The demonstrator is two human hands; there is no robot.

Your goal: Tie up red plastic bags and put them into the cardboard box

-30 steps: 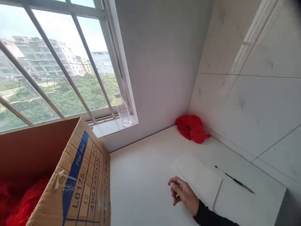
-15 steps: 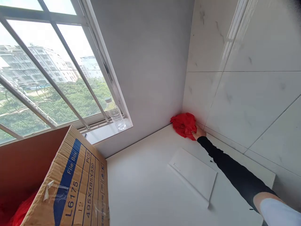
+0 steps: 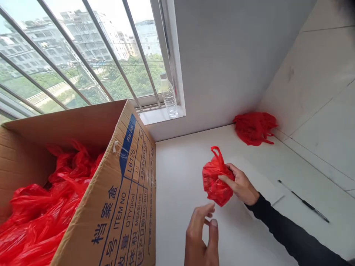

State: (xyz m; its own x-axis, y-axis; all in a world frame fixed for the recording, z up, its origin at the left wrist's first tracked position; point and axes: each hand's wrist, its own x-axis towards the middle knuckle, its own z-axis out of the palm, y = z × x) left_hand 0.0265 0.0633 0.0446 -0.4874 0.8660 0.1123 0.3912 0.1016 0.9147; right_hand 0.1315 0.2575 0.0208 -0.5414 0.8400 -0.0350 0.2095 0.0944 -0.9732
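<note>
My right hand (image 3: pixel 240 185) grips a crumpled red plastic bag (image 3: pixel 215 179) above the white table (image 3: pixel 177 177), one bag handle sticking up. My left hand (image 3: pixel 201 234) rises from the bottom edge just below the bag, fingers loosely apart, holding nothing and not touching the bag. A pile of more red bags (image 3: pixel 254 127) lies in the far corner against the tiled wall. At the left stands an open cardboard file box (image 3: pixel 130 177) filled with red plastic bags (image 3: pixel 41 210).
A black pen (image 3: pixel 305 202) lies on the table at the right. A white flat sheet (image 3: pixel 273 194) lies under my right forearm. A clear water bottle (image 3: pixel 168 95) stands on the window sill. Tiled wall closes the right side.
My right hand has drawn back from the corner pile with one red bag in it. My left hand has come into view. The view swung toward the box.
</note>
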